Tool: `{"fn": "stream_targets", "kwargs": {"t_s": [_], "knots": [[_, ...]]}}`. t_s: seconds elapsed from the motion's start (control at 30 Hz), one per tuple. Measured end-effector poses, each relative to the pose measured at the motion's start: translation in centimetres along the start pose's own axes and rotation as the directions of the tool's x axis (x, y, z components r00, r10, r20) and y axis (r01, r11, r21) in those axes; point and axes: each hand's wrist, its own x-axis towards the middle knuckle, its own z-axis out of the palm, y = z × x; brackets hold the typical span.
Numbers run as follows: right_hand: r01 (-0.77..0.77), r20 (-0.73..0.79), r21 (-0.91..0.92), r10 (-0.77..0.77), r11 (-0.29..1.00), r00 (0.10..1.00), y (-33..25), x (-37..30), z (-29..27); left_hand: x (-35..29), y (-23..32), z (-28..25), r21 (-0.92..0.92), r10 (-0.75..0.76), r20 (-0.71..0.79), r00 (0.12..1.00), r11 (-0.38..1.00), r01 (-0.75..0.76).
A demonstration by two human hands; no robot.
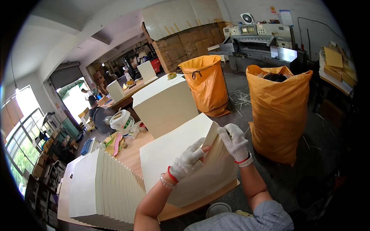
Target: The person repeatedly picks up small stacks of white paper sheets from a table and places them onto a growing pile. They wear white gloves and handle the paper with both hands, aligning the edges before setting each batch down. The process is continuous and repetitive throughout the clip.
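Observation:
A tall stack of cream paper sheets (175,140) stands at the table's front edge, before me. Its upper layer is lifted and bent up along the right side. My left hand (189,158), in a white knit glove with a bare fingertip showing, is closed on the near edge of that lifted layer. At the layer's right corner, my right hand (233,141), gloved too, has its fingers curled over the sheets. Left of this stands a second paper stack (86,184), its side fanned into stepped batches. Behind, a squared block of paper (165,106) carries a roll of tape (172,76).
Two orange sacks (206,86) (279,115) stand on the floor to the right, paper strips (242,98) scattered between them. A white bucket (122,121) and a fan (103,120) are at the left. A cutting machine (258,42) stands at the back.

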Motion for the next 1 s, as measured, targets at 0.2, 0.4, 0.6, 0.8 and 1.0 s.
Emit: {"fn": "stream_targets", "kwargs": {"t_s": [0.2, 0.4, 0.6, 0.8, 1.0], "knots": [[-0.033, 0.010, -0.008, 0.033, 0.999, 0.999, 0.1, -0.1, 0.1, -0.1, 0.3, 0.6, -0.150, -0.053, -0.067, 0.996, 0.988, 0.043], [0.003, 0.005, 0.001, -0.003, 1.000, 1.000, 0.3, -0.3, -0.1, -0.1, 0.6, 0.5, -0.165, -0.121, -0.063, 0.991, 0.980, 0.110], [-0.106, -0.022, 0.050, 0.107, 0.993, 0.994, -0.5, 0.0, 0.0, 0.0, 0.3, -0.2, -0.050, -0.107, 0.044, 0.993, 0.993, 0.109], [-0.113, -0.042, 0.038, 0.115, 0.993, 0.992, -0.4, 0.0, 0.2, -0.4, -0.3, 0.9, -0.128, -0.054, -0.093, 0.994, 0.991, 0.042], [-0.044, -0.043, 0.027, 0.046, 0.999, 0.998, 0.1, -0.2, 0.1, -0.1, 0.3, 0.6, -0.045, -0.030, -0.096, 0.995, 0.999, 0.026]]}}
